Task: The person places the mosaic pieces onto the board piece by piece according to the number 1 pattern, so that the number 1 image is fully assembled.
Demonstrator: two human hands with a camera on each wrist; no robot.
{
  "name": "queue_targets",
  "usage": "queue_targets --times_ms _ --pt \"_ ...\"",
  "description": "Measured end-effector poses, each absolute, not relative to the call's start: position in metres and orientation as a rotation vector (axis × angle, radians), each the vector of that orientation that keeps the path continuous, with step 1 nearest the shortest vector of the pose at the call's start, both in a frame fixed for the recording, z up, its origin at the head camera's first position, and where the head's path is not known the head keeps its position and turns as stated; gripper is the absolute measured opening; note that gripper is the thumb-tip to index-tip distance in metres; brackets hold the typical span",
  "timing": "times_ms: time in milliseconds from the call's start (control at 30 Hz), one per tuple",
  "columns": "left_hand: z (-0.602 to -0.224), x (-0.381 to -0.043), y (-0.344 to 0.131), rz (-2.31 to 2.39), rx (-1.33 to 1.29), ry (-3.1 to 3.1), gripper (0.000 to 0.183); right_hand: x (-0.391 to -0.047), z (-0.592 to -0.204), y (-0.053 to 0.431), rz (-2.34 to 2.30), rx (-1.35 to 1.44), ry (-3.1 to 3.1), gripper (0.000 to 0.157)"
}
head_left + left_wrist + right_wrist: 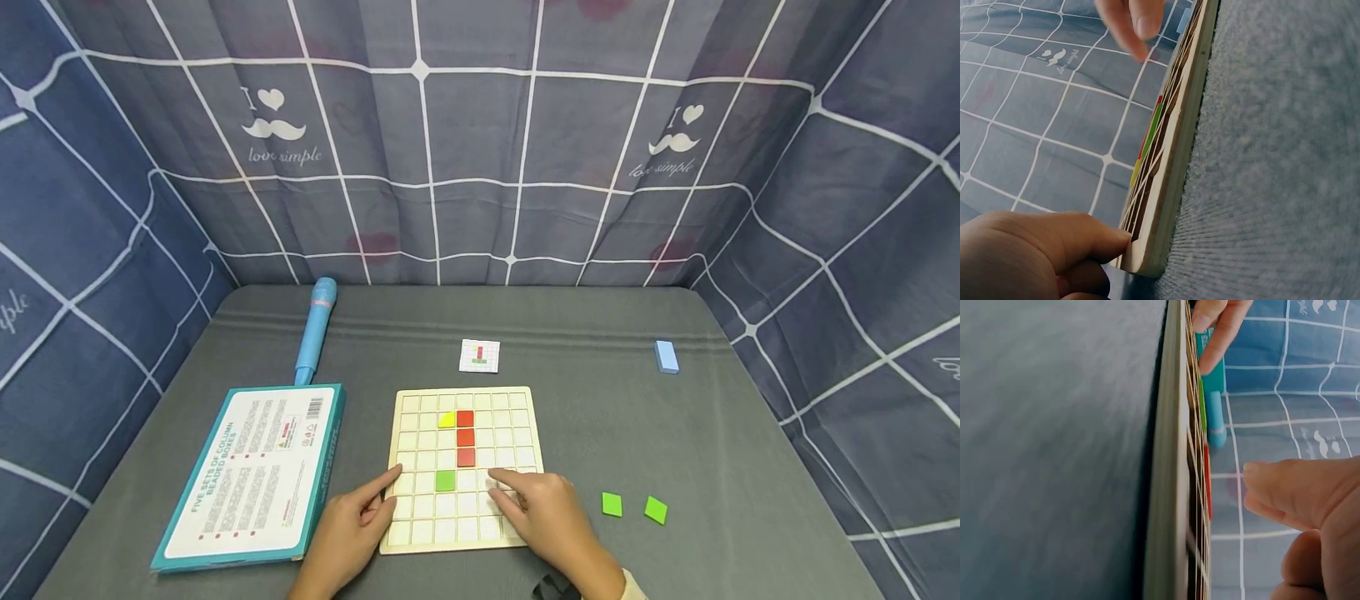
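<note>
The grid board (422, 532) lies flat on the grey table (375, 342), near its front edge. On it, three red tiles (466, 437) stand in a column, a yellow piece (447, 420) sits just left of the top one, and a green tile (446, 481) lies one row below and one column left of the lowest. The left hand (347, 529) rests its fingertips on the board's left edge, thumb and index finger parted. The right hand (547, 512) hovers above the board's right side, thumb and index slightly apart, nothing seen between them. Two loose green tiles (612, 505) lie right of the board. Behind it is a small patterned card (486, 356); a blue block (666, 357) sits farther right. At left, a teal-edged box (251, 467) lies below a blue microphone-shaped object (315, 329). A dark checked curtain (480, 125) surrounds the table.
</note>
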State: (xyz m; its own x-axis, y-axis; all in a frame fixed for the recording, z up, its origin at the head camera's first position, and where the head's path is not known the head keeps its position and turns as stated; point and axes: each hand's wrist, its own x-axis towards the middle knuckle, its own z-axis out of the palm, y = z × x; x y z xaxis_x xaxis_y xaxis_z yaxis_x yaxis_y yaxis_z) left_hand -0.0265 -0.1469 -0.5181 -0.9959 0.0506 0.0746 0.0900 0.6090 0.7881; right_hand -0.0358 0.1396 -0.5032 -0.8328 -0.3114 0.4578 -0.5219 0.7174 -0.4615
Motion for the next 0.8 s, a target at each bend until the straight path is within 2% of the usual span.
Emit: queue_targets --times_ms 500,800 --pt "-0.517 -0.028 -0.146 -1.340 -0.115 -2.797 0.038 0.002 -0.515 0.205 0.826 0.460 -2.499 0.029" --pt "-0.518 -0.027 -0.147 -1.339 -0.114 -2.796 0.038 0.014 -0.515 0.243 0.722 0.351 -2.513 0.031"
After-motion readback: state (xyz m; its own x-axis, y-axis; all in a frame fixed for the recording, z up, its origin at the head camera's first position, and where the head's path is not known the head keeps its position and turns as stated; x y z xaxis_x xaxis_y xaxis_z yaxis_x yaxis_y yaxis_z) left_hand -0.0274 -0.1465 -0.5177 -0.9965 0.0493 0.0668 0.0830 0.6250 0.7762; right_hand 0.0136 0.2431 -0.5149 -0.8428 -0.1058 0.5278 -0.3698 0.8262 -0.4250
